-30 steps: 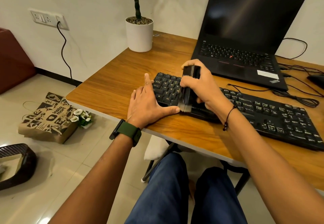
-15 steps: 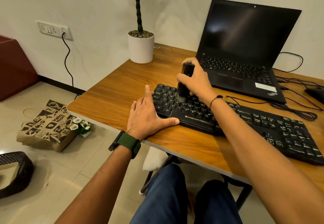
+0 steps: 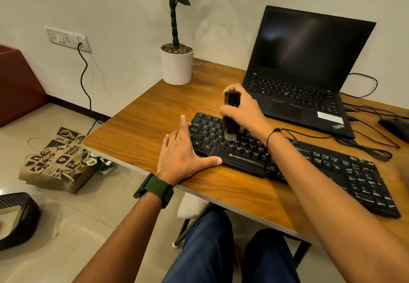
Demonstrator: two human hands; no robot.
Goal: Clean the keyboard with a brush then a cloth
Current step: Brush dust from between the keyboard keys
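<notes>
A black Zebronics keyboard (image 3: 332, 167) lies diagonally on the wooden desk (image 3: 141, 125). My right hand (image 3: 245, 110) grips a black brush (image 3: 231, 116) held upright, its bristles down on the letter keys near the keyboard's left end. My left hand (image 3: 181, 152) lies flat with straight fingers against the keyboard's left edge, thumb stretched along its front rim. No cloth is in view.
An open black laptop (image 3: 309, 66) stands behind the keyboard, with cables (image 3: 371, 145) and a dark mouse (image 3: 396, 125) at the right. A white potted plant (image 3: 177, 63) sits at the desk's far corner. On the floor are a paper bag (image 3: 57, 161) and a dark basket (image 3: 15, 218).
The brush moved from the keyboard's front edge back onto the upper-left keys, then a little down the letter rows. My left hand stayed in place. The camera tilted upward.
</notes>
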